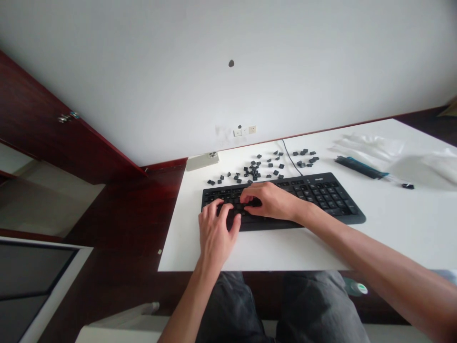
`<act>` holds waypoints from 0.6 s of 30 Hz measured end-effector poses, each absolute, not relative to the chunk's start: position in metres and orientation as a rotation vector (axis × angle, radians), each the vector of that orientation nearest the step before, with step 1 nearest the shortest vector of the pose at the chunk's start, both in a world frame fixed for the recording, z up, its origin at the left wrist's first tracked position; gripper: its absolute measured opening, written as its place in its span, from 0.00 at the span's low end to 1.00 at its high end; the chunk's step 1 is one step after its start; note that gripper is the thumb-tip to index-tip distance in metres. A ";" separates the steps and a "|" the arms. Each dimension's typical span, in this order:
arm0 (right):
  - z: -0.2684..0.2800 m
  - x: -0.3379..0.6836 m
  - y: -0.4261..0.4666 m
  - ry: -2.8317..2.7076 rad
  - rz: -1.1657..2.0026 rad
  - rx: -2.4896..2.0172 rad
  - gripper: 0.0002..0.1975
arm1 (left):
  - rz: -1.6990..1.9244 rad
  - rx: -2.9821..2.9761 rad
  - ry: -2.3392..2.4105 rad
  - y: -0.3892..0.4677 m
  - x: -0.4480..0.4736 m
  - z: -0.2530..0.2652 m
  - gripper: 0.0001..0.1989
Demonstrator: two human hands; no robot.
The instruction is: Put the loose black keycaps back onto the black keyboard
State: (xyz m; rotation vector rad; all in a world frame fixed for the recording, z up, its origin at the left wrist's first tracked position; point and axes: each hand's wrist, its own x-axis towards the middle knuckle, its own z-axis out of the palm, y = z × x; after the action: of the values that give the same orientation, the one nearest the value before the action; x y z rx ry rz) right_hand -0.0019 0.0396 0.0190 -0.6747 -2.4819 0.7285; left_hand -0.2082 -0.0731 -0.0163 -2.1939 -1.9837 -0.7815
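Note:
A black keyboard [330, 197] lies on the white table in front of me, with a cable leaving its far edge. My left hand [216, 228] rests at the keyboard's left end, fingers spread and the tips on or just over the keys. Over the left-middle keys, my right hand [266, 200] is bent with thumb and forefinger drawn close together; whatever is between them is too small to make out. Beyond the keyboard, several loose black keycaps [254, 172] are scattered on the table. Both hands hide part of the keys.
On the white table [285, 252], a phone [203, 161] lies at the far left corner. To the right are a dark, blue-edged packet [361, 167] and crumpled clear plastic [371, 145]. The cable [292, 159] runs towards the wall. A bottle [353, 287] is below the table edge.

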 end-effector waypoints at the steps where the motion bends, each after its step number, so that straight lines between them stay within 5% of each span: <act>1: 0.018 -0.001 0.041 -2.480 0.735 -0.675 0.09 | -0.784 -2.168 -2.002 -0.071 -0.206 -0.016 0.11; 18: 0.012 -0.005 0.039 -2.478 0.746 -0.654 0.09 | -0.859 -2.094 -2.041 -0.069 -0.200 -0.013 0.11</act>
State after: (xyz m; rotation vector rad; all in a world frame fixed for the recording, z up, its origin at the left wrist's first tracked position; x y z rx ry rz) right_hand -0.0051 0.0393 0.0119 -0.6541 -2.4779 0.7463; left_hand -0.2004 -0.0689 -0.0132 -2.0939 -2.0411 -0.8588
